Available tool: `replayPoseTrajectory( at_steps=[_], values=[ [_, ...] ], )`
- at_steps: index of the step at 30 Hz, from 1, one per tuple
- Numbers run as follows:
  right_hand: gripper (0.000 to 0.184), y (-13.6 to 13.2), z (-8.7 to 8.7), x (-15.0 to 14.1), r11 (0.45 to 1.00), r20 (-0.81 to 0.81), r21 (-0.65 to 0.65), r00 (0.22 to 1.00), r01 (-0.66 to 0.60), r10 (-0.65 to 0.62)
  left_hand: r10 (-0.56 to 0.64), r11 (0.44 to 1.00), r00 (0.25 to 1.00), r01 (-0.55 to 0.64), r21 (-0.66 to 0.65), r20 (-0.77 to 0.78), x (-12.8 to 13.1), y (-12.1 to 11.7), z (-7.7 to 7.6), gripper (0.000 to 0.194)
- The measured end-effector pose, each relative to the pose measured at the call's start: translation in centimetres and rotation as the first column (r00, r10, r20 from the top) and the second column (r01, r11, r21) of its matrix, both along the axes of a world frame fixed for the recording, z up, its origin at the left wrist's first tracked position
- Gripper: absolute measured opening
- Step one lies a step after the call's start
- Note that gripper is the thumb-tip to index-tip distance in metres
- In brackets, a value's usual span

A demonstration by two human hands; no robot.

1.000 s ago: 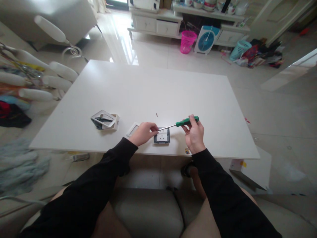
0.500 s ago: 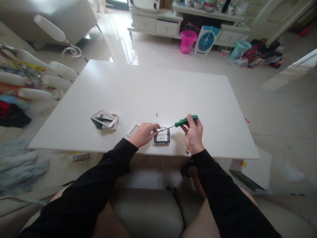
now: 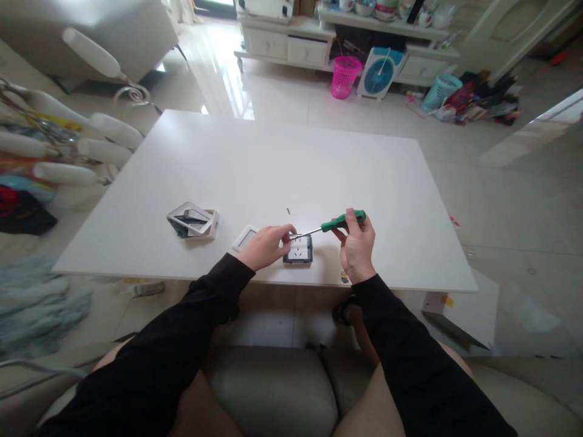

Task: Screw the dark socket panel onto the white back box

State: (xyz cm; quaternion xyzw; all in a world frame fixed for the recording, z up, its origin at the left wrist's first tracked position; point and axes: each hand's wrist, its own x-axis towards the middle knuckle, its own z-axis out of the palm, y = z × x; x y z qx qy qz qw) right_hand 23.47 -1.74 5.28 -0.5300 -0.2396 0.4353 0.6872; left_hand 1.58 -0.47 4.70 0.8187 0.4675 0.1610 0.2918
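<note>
A green-handled screwdriver (image 3: pixel 342 221) is gripped in my right hand (image 3: pixel 357 246), its metal shaft slanting down to the left. My left hand (image 3: pixel 268 244) is closed in a pinch at the screwdriver's tip; whatever its fingertips hold is too small to make out. Just beneath lies a wall socket (image 3: pixel 298 250), white with a dark frame, flat on the table; my left fingers cover its upper left corner. Partly hidden behind my left hand is a white frame-shaped cover plate (image 3: pixel 245 238). A small screw (image 3: pixel 288 211) rests beyond the socket.
On the left of the white table (image 3: pixel 291 158) stands an open box-like case (image 3: pixel 194 221) with frames and dark parts. A small sticker (image 3: pixel 344 277) marks the near edge. A lamp with white shades (image 3: pixel 116 128) borders the table's left side.
The screwdriver handle and my right hand have shifted very slightly to the right. My left fingertips have risen a little at the tip. The socket has stayed put.
</note>
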Motion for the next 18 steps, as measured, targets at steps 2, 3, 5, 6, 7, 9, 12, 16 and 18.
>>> replayPoseTrajectory(
  at_steps=[2, 3, 5, 6, 7, 9, 12, 16, 18],
  values=[
    [0.043, 0.01, 0.02, 0.00, 1.000, 0.005, 0.003, 1.000, 0.003, -0.003, 0.003, 1.000, 1.000, -0.002, -0.002, 0.019, 0.01, 0.03, -0.06, 0.021],
    [0.042, 0.01, 0.03, 0.00, 1.000, 0.006, 0.004, 1.000, 0.004, -0.004, 0.005, 1.000, 1.000, -0.005, -0.005, 0.031, 0.01, 0.06, -0.15, 0.019],
    [0.043, 0.04, 0.03, -0.01, 1.000, 0.002, 0.004, 1.000, 0.008, -0.008, 0.016, 1.000, 0.998, -0.015, -0.013, 0.058, -0.03, 0.14, -0.41, 0.018],
    [0.043, 0.05, 0.02, -0.01, 1.000, -0.002, 0.003, 1.000, 0.011, -0.011, 0.022, 1.000, 0.997, -0.021, -0.015, 0.070, -0.06, 0.19, -0.54, 0.018],
    [0.043, 0.07, 0.01, -0.01, 1.000, -0.006, 0.001, 1.000, 0.015, -0.015, 0.028, 1.000, 0.997, -0.027, -0.015, 0.078, -0.08, 0.23, -0.66, 0.018],
    [0.043, 0.09, -0.02, 0.00, 1.000, -0.011, 0.000, 1.000, 0.021, -0.021, 0.034, 0.999, 0.996, -0.033, -0.011, 0.083, -0.12, 0.29, -0.83, 0.018],
    [0.043, 0.09, -0.05, 0.04, 1.000, -0.013, -0.001, 1.000, 0.029, -0.029, 0.037, 0.999, 0.996, -0.037, -0.003, 0.080, -0.16, 0.34, -0.92, 0.017],
    [0.044, 0.06, -0.09, 0.13, 0.999, -0.017, -0.008, 0.999, 0.037, -0.037, 0.052, 0.999, 0.995, -0.052, -0.002, 0.089, -0.23, 0.36, -0.93, 0.021],
    [0.045, 0.05, -0.12, 0.15, 0.999, -0.019, -0.012, 0.999, 0.035, -0.035, 0.053, 0.999, 0.995, -0.053, -0.002, 0.086, -0.26, 0.37, -0.97, 0.022]
  ],
)
